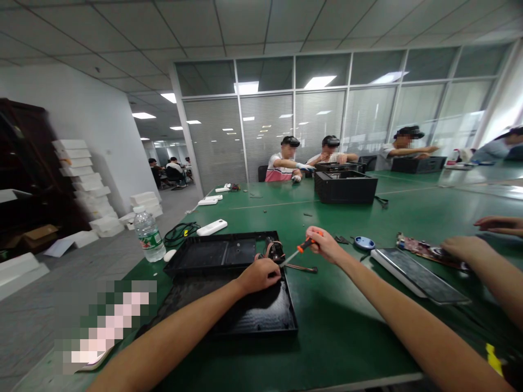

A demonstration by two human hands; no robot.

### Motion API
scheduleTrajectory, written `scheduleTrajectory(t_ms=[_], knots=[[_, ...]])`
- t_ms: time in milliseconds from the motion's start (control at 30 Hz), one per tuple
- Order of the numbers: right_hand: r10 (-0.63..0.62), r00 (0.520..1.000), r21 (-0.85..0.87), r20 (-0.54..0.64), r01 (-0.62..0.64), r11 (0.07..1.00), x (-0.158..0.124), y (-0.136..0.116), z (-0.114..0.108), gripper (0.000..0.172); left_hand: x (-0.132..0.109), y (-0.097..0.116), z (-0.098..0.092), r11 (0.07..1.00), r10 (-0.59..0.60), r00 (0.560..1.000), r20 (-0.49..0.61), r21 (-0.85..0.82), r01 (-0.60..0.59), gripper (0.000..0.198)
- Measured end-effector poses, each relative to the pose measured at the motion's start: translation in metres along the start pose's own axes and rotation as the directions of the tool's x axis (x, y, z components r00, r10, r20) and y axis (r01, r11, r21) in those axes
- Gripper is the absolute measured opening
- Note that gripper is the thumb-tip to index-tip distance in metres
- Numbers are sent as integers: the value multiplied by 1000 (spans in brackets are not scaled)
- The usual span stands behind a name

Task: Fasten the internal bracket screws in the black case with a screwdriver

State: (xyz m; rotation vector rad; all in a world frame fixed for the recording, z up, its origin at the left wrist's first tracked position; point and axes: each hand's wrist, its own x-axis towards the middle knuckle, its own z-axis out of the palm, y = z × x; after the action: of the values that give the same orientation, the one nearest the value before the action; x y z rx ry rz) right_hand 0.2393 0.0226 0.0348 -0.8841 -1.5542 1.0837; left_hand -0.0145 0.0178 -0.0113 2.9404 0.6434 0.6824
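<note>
My right hand (321,243) is closed around a screwdriver (303,247) with an orange and black handle. Its metal shaft slants down to the left, with the tip close to the fingers of my left hand (261,275). Those left fingers are curled together; what they pinch, if anything, is hidden. Beneath them lies an open black plastic casing (269,310), its shallow rear part (212,255) farther away. A small dark part with coloured wires (275,249) sits at the casing's right corner, and a wire lead with a plug (304,269) reaches out onto the table.
On the left stand a water bottle (149,239) and a pixelated pink object (110,326). To the right lie a blue oval item (363,243), a tablet-like device (420,275) and a circuit board (425,246) under another person's hands (461,250). Across the green table is a black box (345,189).
</note>
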Motion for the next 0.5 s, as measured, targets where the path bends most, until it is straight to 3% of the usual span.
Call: scheduleTrajectory(t_ms=[133, 300, 500], knots=[[-166, 969, -180, -181, 133, 975, -1, 2, 11, 29, -3, 2, 3, 978, -160, 986, -49, -144, 151, 17], [-377, 916, -525, -139, 254, 812, -10, -4, 29, 25, -5, 1, 6, 965, -164, 984, -71, -220, 145, 42], [-406, 898, -583, -171, 240, 776, -11, -6, 29, 25, -4, 1, 6, 975, -136, 988, -70, -189, 120, 47]])
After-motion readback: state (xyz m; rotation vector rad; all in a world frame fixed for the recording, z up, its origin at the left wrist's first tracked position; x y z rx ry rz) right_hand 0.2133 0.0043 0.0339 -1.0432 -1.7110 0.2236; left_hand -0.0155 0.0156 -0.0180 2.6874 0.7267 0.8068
